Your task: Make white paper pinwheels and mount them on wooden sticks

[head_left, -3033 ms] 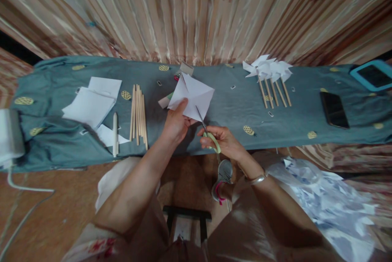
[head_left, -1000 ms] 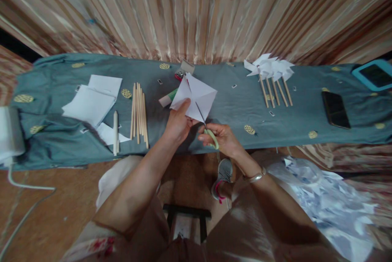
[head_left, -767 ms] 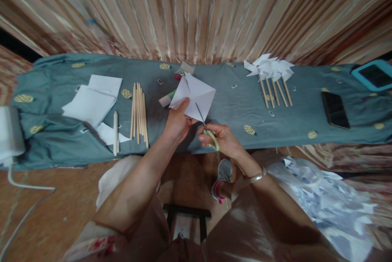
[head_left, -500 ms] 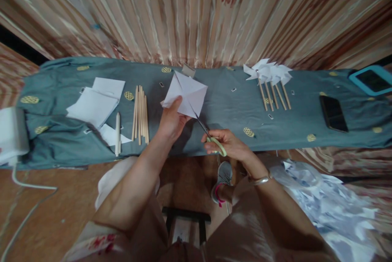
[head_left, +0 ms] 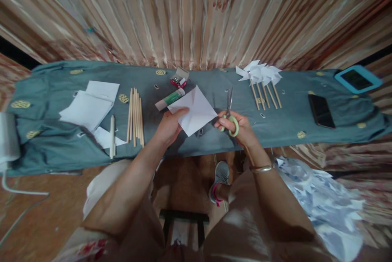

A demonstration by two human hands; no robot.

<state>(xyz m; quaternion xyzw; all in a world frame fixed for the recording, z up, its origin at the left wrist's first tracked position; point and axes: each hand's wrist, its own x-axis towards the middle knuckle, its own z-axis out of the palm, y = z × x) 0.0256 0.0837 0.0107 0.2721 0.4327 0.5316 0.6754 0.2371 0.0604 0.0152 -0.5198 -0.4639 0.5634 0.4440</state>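
Observation:
A white paper square with fold lines is pinched at its left side by my left hand, the thumb on top. My right hand has its fingers in the green handles of the scissors, whose blades point away from me, off the paper. The fingertips of that hand are at the paper's right corner. Just behind the paper lie a glue stick and a small open red box with shiny bits inside.
On the cloth-covered table, wooden sticks, white papers and a white pen-like object lie left. Paper pinwheels, a black phone and a blue-framed device are right. A bag of paper pieces sits below right.
The scissors have come out of the paper and turned to point away from me. The paper has moved right and turned, uncovering the glue stick and red box. My right hand has shifted right and up.

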